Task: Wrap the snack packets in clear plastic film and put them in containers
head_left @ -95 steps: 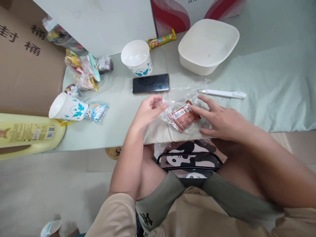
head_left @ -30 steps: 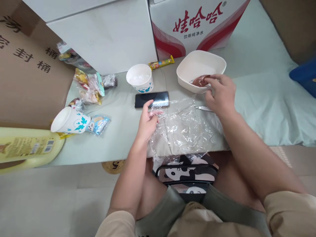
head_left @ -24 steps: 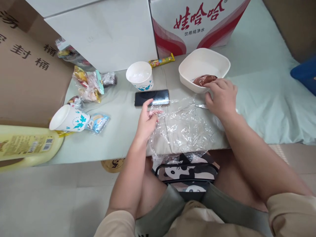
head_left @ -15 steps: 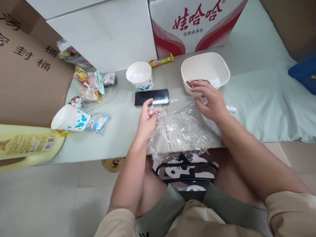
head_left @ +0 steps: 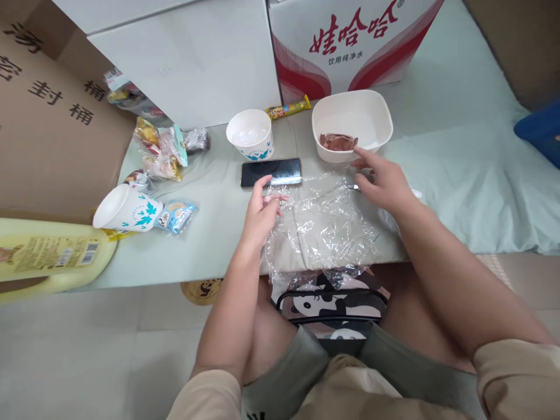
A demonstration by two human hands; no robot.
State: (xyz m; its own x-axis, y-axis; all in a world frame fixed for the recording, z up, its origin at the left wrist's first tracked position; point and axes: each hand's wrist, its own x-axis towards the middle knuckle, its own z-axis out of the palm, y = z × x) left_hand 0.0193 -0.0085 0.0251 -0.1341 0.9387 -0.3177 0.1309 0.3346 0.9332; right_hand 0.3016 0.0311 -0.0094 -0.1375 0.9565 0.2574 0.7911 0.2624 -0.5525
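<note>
Crinkled, glossy clear plastic film (head_left: 324,227) lies mid-frame, below a phone (head_left: 282,170) with a smooth, shiny black face. Upper right of centre, a smooth, matt, plastic-looking tub (head_left: 371,119) holds a slightly shiny packet (head_left: 338,143). Rumpled matt cloth (head_left: 472,181) spreads right; dull cardboard (head_left: 52,157) stands upper left.

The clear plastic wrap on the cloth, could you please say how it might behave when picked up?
The clear plastic wrap is probably floppy, since it lies crumpled and partly hangs off the pale cloth. It seems light for its size, as the cloth shows through.
</note>
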